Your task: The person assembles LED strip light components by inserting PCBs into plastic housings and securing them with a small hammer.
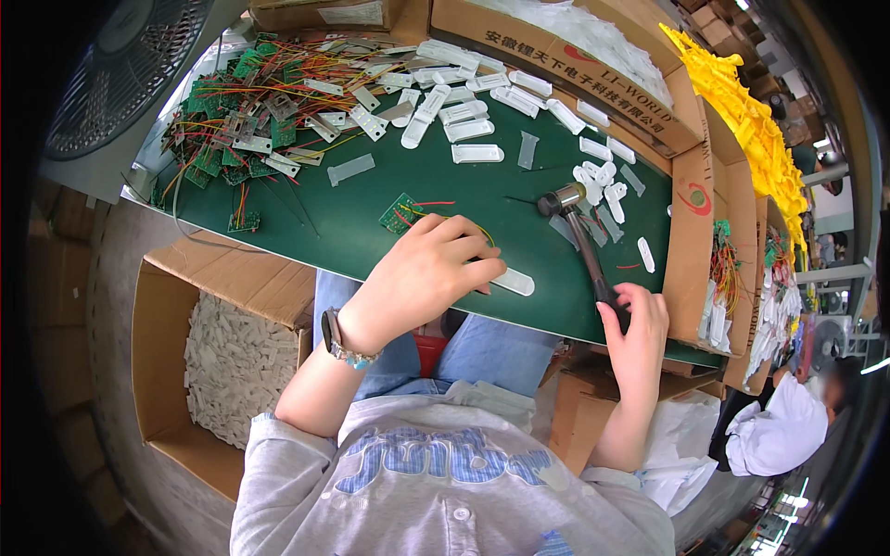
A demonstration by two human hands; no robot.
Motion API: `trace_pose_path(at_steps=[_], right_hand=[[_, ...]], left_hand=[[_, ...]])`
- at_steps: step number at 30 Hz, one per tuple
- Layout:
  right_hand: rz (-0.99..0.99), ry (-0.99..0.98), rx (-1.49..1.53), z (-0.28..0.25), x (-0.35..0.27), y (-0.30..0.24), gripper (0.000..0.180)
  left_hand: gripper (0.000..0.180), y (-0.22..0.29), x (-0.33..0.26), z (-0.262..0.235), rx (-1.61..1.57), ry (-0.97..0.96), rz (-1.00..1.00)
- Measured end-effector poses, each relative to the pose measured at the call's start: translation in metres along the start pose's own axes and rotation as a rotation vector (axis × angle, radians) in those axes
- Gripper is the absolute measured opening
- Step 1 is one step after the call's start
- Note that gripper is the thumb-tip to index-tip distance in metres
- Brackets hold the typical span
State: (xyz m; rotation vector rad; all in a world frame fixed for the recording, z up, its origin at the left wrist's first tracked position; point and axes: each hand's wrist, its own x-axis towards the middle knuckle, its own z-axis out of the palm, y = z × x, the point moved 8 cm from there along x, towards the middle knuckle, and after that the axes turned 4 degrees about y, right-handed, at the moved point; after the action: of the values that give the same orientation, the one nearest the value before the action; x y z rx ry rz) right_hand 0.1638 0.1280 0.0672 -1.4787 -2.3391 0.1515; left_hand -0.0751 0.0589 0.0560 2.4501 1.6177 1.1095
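Observation:
My left hand (431, 269) is closed, its bent fingers over a slim white plastic shell (515, 282) near the table's front edge. A small green circuit board (399, 212) with red and yellow wires lies just beyond the knuckles; a yellow wire runs toward my fingertips. What the fingertips press is partly hidden. To the right, my right hand (638, 324) has its thumb and fingers around the black grip end of a hammer (591, 255). The hammer's head (561, 200) points away from me, by several small white plastic parts (603, 185).
Wired circuit boards with metal plates (246, 120) pile up at the far left. White shells (464, 116) lie along the back. Cardboard boxes (575, 79) border the back and right. A fan (125, 69) stands left; a box of white parts (236, 371) sits below.

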Motion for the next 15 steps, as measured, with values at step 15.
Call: trace_pose_path(at_steps=[15], right_hand=[[0.215,-0.113,0.652,-0.018,-0.041,0.01,0.019]], left_hand=[[0.022,0.0,-0.001,0.0,-0.024,0.024,0.01]])
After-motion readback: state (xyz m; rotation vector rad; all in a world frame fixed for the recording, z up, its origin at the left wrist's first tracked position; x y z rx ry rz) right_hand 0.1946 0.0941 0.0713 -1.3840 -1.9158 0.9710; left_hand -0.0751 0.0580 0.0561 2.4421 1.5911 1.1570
